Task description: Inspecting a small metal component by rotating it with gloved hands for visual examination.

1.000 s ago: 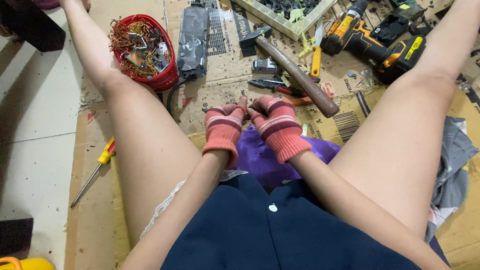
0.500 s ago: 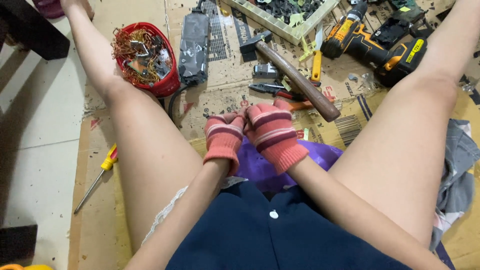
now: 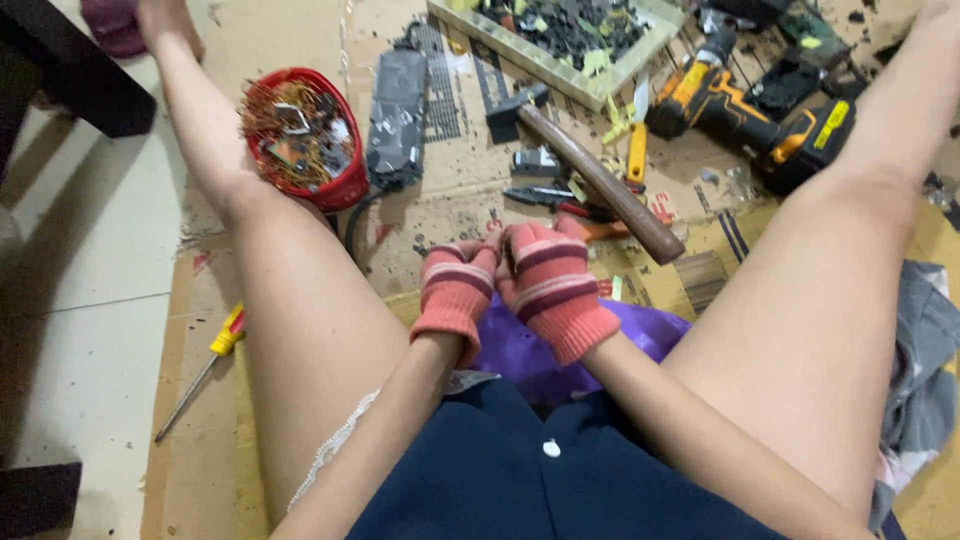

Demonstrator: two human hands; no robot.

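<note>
The left hand (image 3: 456, 288) and right hand (image 3: 549, 282) wear pink striped gloves and press together, just in front of the hammer (image 3: 596, 180). The fingers curl in tight, but I cannot tell what they hold; it is hidden.

The hands sit over a purple bag (image 3: 560, 350) on the floor. Past the hammer lies a yellow drill (image 3: 745, 105). Pliers (image 3: 545, 197) lie just beside the hammer, and a red bowl (image 3: 298, 140) of wires sits well to its left.

A small bit could slip out and get lost. Bare legs are near sharp tools, so a poke could hurt.
</note>
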